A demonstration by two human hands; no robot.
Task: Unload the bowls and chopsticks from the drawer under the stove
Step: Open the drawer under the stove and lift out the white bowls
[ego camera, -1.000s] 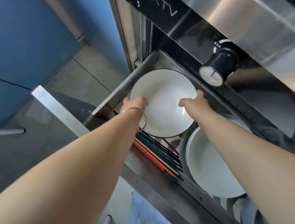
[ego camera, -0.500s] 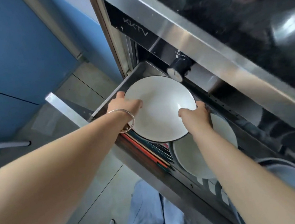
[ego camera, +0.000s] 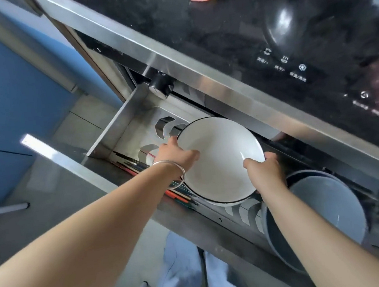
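Both hands are on the white bowl point(ego camera: 221, 160), the one with the thin dark rim. The left hand point(ego camera: 175, 155) grasps its left edge, thumb laid over the rim onto the inside. The right hand point(ego camera: 264, 170) grips the opposite edge, thumb curled over the rim and the fingers hidden behind it. A silver bangle point(ego camera: 175, 172) sits on the left wrist.

The bowl is tilted and sits between the two hands, over the middle of the open steel drawer point(ego camera: 119, 121), close under the stove's front edge point(ego camera: 198, 70). Whether it touches the rack below I cannot tell.

A row of coloured chopsticks point(ego camera: 178, 196) lies along the drawer's front edge, just under the left wrist. Toward the drawer's right end, beside the right forearm, stands a grey bowl point(ego camera: 330, 212), apart from the white one.
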